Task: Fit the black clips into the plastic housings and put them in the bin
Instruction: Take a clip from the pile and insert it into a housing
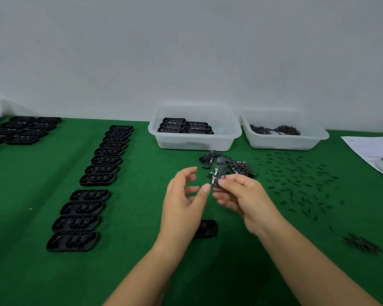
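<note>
Just below the hands, on the green table cover (142,217), a single black housing (206,228) lies flat, partly hidden behind the left wrist. Above it the right hand (241,195) pinches a blurred black plastic housing (217,175) by its lower end between thumb and fingers, holding it roughly upright off the cover. The left hand (184,195) sits just beside it with its fingers loosely spread and its thumb tip close to the held part; whether the thumb touches it cannot be told, and the hand grips nothing.

Well to the left of the left hand, a column of black housings (91,195) runs away from the viewer, each lying flat. Right of the right hand, many small black clips (301,184) are scattered over the cover, and a denser dark heap (363,244) lies nearer the viewer on that side, too blurred to identify.

Just beyond the hands, a small pile of housings (230,162) rests on the cover. Behind that pile stands a translucent bin (195,142) with several housings laid flat inside. Beside it, beyond the right hand, a second translucent bin (283,142) holds a thin layer of small dark parts. At the far left more housings (24,129) lie in two short rows, and at the far right a printed sheet (367,149) rests on the cover
</note>
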